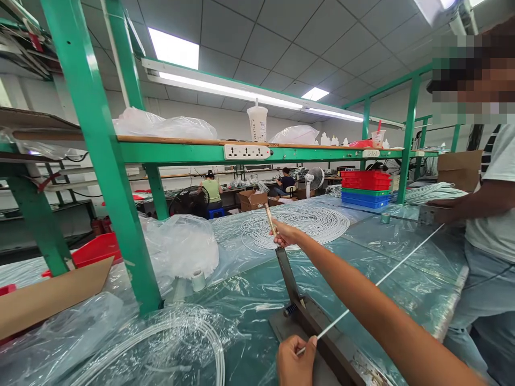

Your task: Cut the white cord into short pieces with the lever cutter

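My right hand (282, 235) is closed round the wooden handle (270, 219) of a lever-arm cutter (306, 316), with the dark blade arm raised at a slant. My left hand (294, 362) sits at the bottom edge and pinches the near end of a thin white tube (382, 279). The tube runs taut across the cutter's base towards the right, where a co-worker's hand (438, 210) holds its far end.
A green steel post (108, 177) stands close on the left, with a shelf and power strip (247, 151) overhead. Coils of white tubing (306, 222) lie on the plastic-covered bench, more bagged at front left. Stacked red, green and blue trays (365, 188) are behind. People sit at far benches.
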Motion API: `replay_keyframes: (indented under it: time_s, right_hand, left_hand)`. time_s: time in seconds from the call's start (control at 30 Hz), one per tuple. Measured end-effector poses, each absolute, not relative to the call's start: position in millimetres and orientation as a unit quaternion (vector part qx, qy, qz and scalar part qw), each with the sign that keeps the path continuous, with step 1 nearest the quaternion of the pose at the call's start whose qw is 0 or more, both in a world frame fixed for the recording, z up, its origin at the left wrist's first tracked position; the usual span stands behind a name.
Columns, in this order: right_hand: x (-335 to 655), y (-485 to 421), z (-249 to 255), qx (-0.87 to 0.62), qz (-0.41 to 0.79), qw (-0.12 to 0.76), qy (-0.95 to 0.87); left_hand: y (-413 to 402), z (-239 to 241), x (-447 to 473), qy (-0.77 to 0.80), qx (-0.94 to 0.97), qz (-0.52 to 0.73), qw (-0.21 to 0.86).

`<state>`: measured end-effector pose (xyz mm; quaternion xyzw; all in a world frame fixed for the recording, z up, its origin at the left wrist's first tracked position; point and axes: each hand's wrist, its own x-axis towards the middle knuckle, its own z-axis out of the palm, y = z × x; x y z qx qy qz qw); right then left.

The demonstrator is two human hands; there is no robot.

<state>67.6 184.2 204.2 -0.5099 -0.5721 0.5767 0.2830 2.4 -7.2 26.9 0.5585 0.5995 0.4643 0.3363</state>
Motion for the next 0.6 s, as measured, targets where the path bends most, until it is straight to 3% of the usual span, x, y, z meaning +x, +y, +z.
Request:
replay_keyframes:
  time_s: [0.3,0.6]
  right_hand:
    - [161,78,230,-0.371,0.643,0.267,-0.615]
    - [216,-70,156,-0.520,0.665,0.237,-0.481]
  left_hand:
    - [-12,32,2,0.581,0.541,0.480,0.374]
    - [-13,32,0,0.588,0.561,0.445,0.375]
